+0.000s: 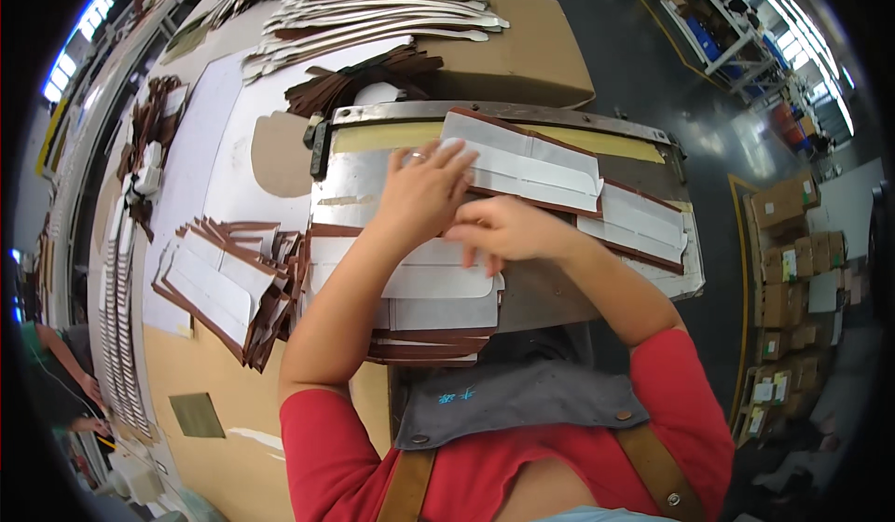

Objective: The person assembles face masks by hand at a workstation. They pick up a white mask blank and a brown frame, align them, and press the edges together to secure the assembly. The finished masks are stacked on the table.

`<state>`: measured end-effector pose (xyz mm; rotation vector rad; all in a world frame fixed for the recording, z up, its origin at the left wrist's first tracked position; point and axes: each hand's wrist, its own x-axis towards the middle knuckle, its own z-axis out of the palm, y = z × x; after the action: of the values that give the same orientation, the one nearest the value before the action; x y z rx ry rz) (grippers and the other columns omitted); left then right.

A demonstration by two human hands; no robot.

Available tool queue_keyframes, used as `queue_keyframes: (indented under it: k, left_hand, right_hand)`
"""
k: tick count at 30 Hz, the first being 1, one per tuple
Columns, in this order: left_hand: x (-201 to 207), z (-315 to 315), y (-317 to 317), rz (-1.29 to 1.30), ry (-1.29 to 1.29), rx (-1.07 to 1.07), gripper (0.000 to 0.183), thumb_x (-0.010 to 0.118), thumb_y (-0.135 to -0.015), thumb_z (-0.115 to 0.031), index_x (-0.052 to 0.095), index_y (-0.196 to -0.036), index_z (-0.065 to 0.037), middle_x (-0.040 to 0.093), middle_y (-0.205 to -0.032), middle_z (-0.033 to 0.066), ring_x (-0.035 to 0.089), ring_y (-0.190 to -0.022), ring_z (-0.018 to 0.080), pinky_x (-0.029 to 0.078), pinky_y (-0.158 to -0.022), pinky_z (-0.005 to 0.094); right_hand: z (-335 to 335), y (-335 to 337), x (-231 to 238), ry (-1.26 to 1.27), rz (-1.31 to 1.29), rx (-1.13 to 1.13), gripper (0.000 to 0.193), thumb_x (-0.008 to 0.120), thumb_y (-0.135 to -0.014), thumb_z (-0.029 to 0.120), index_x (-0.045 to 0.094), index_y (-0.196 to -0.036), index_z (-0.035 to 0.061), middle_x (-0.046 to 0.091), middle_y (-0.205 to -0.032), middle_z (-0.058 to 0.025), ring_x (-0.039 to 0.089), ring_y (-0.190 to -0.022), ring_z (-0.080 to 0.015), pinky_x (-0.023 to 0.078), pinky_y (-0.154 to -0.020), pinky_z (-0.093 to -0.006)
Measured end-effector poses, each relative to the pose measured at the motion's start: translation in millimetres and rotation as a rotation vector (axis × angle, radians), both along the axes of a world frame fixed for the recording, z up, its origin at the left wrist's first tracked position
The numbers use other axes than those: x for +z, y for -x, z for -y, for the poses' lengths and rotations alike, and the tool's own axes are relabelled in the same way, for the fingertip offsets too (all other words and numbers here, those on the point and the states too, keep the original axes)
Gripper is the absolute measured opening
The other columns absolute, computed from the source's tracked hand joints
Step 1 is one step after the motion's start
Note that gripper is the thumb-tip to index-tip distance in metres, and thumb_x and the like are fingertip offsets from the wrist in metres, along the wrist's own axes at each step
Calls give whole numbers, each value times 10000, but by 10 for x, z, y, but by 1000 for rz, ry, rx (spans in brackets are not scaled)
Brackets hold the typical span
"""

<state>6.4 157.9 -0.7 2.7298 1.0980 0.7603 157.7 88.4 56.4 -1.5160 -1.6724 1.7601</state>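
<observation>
A flat brown leather piece with white backing [531, 170] lies slanted across the metal plate [359, 168] of a work surface. My left hand [424, 191] is at its left end, fingers stretched out and the fingertips over the backing. Just below and to the right, my right hand [508, 228] has its fingers bent downward and smeared by motion; whether they hold anything cannot be made out. Under and in front of both hands is a stack of similar white-backed brown pieces [410, 280] near my apron. Another such piece [639, 224] lies at the right, partly under the first.
A second stack of brown pieces [219, 280] sits at the left. Farther back are dark brown strips [359, 79], pale curved strips [382, 19] and a cardboard box [522, 47]. A metal bar [503, 116] edges the plate. Cartons [788, 270] stand right; another person's arm [75, 368] shows far left.
</observation>
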Motion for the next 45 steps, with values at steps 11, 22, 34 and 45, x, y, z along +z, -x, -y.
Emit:
queue_keyframes:
  k: [11,22,34,45]
  left_hand:
    - [93,-113,161,-399,6,215,308,487,-912,-354,505,-1139,-146,505,-1291,68,439,-1234,320,232,-1068,527]
    - [-61,-159,153,-319,121,195,456,448,-933,-380,418,-1337,-170,370,-1421,121,326,-1313,363,259,-1079,471]
    - [-77,-192,121,-218,36,147,429,487,-922,-325,462,-1296,-117,462,-1270,121,433,-1171,350,363,-968,448]
    - [-116,-172,125,-146,13,143,405,539,-891,-262,494,-1257,-94,481,-1213,125,450,-1115,365,411,-890,435]
  right_hand:
    - [-322,-1012,-466,-921,649,-78,332,504,-922,226,571,-1207,69,522,-1296,-119,442,-1223,-300,345,-1025,-375]
    - [-342,-1016,-628,-1035,742,-92,320,498,-930,257,578,-1221,148,517,-1314,-69,442,-1244,-292,353,-1034,-406]
    - [-340,-945,-547,-1046,708,-121,314,545,-891,154,570,-1195,81,561,-1144,-82,508,-1077,-282,413,-921,-387]
    - [-510,-950,-438,-1096,669,-38,273,590,-852,153,610,-1110,64,574,-1067,-75,523,-1020,-265,427,-890,-382]
